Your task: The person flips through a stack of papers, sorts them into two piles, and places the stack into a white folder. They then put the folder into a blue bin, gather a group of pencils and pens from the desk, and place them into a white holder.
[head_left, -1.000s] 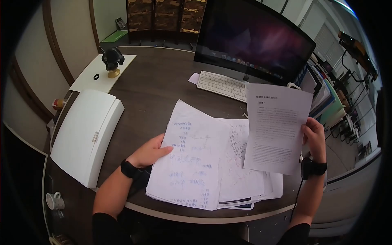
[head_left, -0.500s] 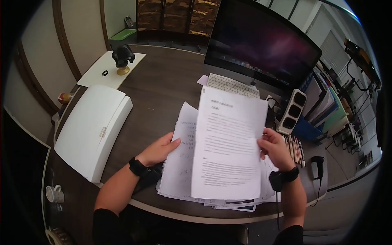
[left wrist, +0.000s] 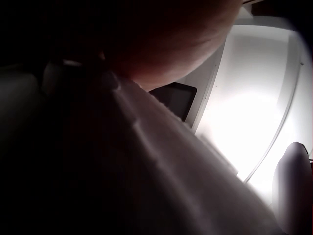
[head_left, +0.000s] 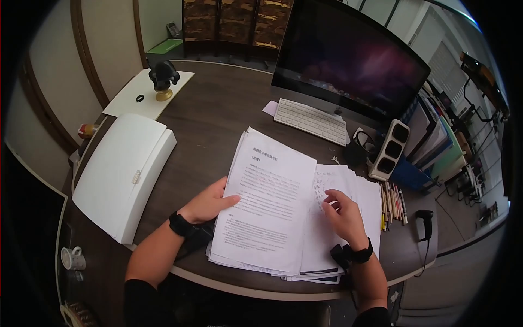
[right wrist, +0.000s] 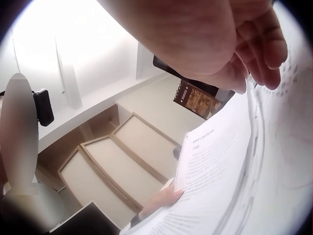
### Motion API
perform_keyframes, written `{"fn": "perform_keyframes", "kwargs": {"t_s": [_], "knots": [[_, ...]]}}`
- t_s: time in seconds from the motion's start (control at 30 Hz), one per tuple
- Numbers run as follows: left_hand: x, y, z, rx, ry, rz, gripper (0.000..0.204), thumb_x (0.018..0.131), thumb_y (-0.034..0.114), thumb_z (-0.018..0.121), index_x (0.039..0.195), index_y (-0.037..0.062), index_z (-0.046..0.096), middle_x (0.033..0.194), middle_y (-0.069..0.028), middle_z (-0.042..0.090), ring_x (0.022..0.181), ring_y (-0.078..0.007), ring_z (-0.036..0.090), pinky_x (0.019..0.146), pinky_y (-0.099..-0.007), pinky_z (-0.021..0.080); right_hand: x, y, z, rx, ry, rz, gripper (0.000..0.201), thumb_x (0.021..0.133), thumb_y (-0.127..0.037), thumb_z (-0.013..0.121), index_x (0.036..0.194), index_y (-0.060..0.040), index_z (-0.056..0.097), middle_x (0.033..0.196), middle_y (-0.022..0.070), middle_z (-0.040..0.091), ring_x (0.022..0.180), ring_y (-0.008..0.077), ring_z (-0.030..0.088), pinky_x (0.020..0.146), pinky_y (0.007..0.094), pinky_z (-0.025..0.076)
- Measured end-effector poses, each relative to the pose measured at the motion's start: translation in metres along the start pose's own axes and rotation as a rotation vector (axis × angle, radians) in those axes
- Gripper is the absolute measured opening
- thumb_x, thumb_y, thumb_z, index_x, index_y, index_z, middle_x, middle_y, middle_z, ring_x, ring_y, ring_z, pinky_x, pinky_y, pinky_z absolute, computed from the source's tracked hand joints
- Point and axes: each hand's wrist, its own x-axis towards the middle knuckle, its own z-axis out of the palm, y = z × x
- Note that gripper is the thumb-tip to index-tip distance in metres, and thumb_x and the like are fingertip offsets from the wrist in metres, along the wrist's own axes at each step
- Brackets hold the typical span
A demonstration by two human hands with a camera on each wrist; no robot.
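My left hand [head_left: 210, 201] grips the left edge of a stack of papers, thumb on top and fingers under it. The top sheet [head_left: 264, 201] carries printed text and tilts up toward me. To its right is a second pile with a handwritten sheet [head_left: 332, 177] on top. Over that pile, my right hand [head_left: 346, 218] has its fingers loosely bent with nothing between them. In the right wrist view, the fingers [right wrist: 271, 51] of that hand overlap the handwritten page. The left wrist view is mostly dark, with the stack's edge [left wrist: 186, 156] crossing it.
A white box [head_left: 117, 177] stands at the left, with a dark figure on a gold base [head_left: 163, 87] behind it. A keyboard [head_left: 310, 121] and monitor [head_left: 354, 54] are at the back. Pencils [head_left: 393, 204], a three-hole holder [head_left: 388, 150] and a corded black device [head_left: 424, 224] lie right.
My right hand has brought the printed sheet left onto the left-hand stack and let it go. It has then moved back right over the other pile. My left hand keeps hold of its stack.
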Motion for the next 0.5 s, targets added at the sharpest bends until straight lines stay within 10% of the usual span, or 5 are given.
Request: {"fn": "perform_keyframes", "kwargs": {"t_s": [0.23, 0.5], "knots": [[-0.004, 0.014, 0.019, -0.001, 0.031, 0.199, 0.046, 0.1, 0.008, 0.051, 0.142, -0.0007, 0.035, 0.136, -0.0122, 0.052, 0.122, -0.0176, 0.051, 0.105, -0.0337, 0.04, -0.028, -0.021, 0.01, 0.775, -0.256, -0.078, 0.045, 0.096, -0.012, 0.061, 0.136, 0.0026, 0.046, 0.122, 0.0112, 0.061, 0.102, 0.014, 0.061, 0.09, 0.0292, 0.049], [-0.011, 0.036, 0.044, 0.101, 0.077, 0.534, 0.04, 0.099, 0.011, 0.054, 0.137, -0.0004, 0.044, 0.131, -0.0106, 0.057, 0.12, -0.0192, 0.053, 0.102, -0.0344, 0.041, -0.033, -0.044, 0.0, 0.903, 0.098, -0.408, 0.031, 0.098, -0.003, 0.053, 0.128, 0.0029, 0.052, 0.12, 0.0095, 0.063, 0.109, 0.014, 0.059, 0.096, 0.0281, 0.044]]}}
